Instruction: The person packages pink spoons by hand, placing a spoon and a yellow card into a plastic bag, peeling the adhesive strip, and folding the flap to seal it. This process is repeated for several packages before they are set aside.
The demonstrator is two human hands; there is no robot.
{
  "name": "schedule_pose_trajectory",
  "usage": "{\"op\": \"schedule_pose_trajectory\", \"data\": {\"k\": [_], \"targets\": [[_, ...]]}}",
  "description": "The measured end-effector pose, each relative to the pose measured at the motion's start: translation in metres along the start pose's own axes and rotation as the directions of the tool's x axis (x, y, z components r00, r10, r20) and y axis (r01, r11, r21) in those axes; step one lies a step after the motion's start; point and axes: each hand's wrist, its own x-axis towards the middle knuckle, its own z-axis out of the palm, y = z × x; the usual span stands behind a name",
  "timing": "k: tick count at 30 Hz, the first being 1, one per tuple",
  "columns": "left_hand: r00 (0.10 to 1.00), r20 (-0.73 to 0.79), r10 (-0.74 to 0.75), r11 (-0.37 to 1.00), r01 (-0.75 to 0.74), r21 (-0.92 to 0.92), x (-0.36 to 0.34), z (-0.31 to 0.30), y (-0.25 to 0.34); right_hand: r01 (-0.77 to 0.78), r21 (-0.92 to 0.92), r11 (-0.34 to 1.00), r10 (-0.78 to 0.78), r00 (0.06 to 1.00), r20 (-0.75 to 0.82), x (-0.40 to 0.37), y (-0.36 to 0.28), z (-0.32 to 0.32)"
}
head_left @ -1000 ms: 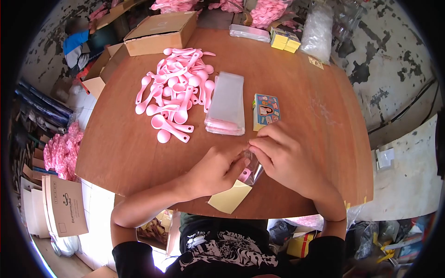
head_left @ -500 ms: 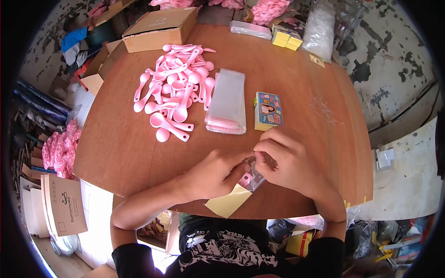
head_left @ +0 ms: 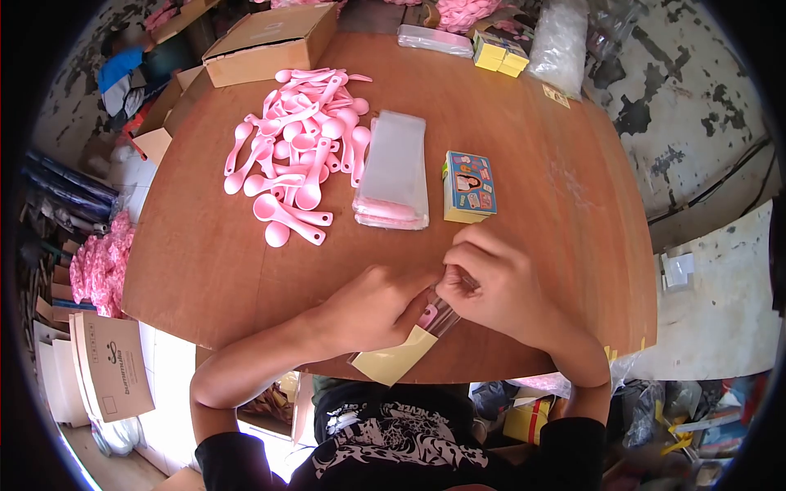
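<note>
Near the front edge of the table, both hands are closed on a small clear plastic bag (head_left: 444, 321). A pale yellow card (head_left: 395, 357) shows at the bag's lower end, and the pink handle end of a spoon (head_left: 428, 315) is visible inside. My left hand (head_left: 372, 311) grips the bag's left side, covering part of it. At the upper end, my right hand (head_left: 495, 274) pinches the plastic; its fingertips almost meet those of the left. Beyond the hands lie a stack of clear bags (head_left: 393, 168) and a stack of picture cards (head_left: 471, 186).
A heap of pink measuring spoons (head_left: 303, 139) covers the table's (head_left: 221, 286) left part. At the back are a cardboard box (head_left: 270, 45), more packed bags (head_left: 435, 39), yellow card stacks (head_left: 499, 56) and a plastic roll (head_left: 559, 49). Another person (head_left: 123, 82) is at far left.
The view has shifted slightly, so the table items appear higher and further left. Both hands keep their hold on the bag; the yellow card has moved slightly down and left.
</note>
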Motion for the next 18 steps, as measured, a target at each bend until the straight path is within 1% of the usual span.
{"op": "schedule_pose_trajectory", "data": {"k": [1,2,3,5,6,7,8,9,10,12,13,14,15,16,17,18], "targets": [[1.000,-0.013,0.000,1.000,0.000,-0.013,-0.001,0.000,0.000,-0.032,0.121,0.992,0.034,0.999,-0.018,0.005,0.001,-0.003],[1.000,-0.027,0.001,1.000,-0.001,-0.025,0.000,-0.001,-0.001,-0.033,0.118,0.993,0.036,0.999,-0.022,0.009,0.002,-0.007],[1.000,-0.025,0.005,1.000,-0.006,-0.024,0.000,-0.002,0.000,-0.057,0.181,0.982,0.063,0.998,-0.028,0.012,0.002,-0.011],[0.996,-0.089,0.030,0.997,-0.036,-0.067,0.001,-0.004,0.001,-0.128,0.335,0.934,0.144,0.989,-0.024,0.013,0.004,-0.017],[0.995,-0.090,0.032,0.997,-0.038,-0.067,0.000,-0.004,0.000,-0.127,0.334,0.934,0.144,0.989,-0.025,0.013,0.006,-0.021],[0.988,-0.149,0.029,0.990,-0.049,-0.131,-0.001,-0.003,-0.001,-0.201,0.489,0.849,0.256,0.965,-0.048,0.016,0.009,-0.027],[0.978,-0.208,0.023,0.979,-0.064,-0.195,-0.003,-0.003,-0.003,-0.255,0.631,0.732,0.368,0.928,-0.052,0.019,0.014,-0.033],[0.980,-0.192,-0.050,0.968,0.000,-0.253,-0.006,-0.004,-0.006,-0.253,0.669,0.699,0.400,0.913,-0.073,0.020,0.025,-0.044],[0.980,-0.191,-0.051,0.967,0.001,-0.253,-0.006,-0.003,-0.005,-0.248,0.705,0.664,0.433,0.897,-0.093,0.021,0.041,-0.058],[0.942,-0.295,-0.158,0.847,-0.024,-0.531,-0.003,-0.001,-0.004,-0.136,0.819,0.558,0.373,0.922,-0.101,0.027,0.078,-0.087],[0.946,-0.267,-0.185,0.835,0.008,-0.551,-0.002,-0.004,-0.003,-0.077,0.892,0.446,0.361,0.927,-0.100,0.030,0.095,-0.100],[0.947,-0.266,-0.181,0.835,0.005,-0.551,-0.001,-0.005,-0.005,-0.018,0.945,0.326,0.348,0.932,-0.102,0.033,0.112,-0.113],[0.941,-0.271,-0.201,0.848,0.028,-0.529,-0.001,-0.005,-0.008,-0.017,0.944,0.330,0.347,0.932,-0.104,0.030,0.143,-0.125],[0.934,-0.278,-0.224,0.859,0.054,-0.509,-0.001,-0.005,-0.009,-0.261,0.913,0.313,0.501,0.862,0.075,0.020,0.183,-0.131],[0.940,-0.274,-0.204,0.876,0.051,-0.479,0.001,-0.006,-0.010,-0.489,0.836,0.252,0.641,0.731,0.235,0.006,0.208,-0.127],[0.942,-0.268,-0.203,0.875,0.052,-0.480,0.001,-0.006,-0.009,-0.488,0.836,0.250,0.645,0.728,0.232,-0.011,0.220,-0.115]]}}
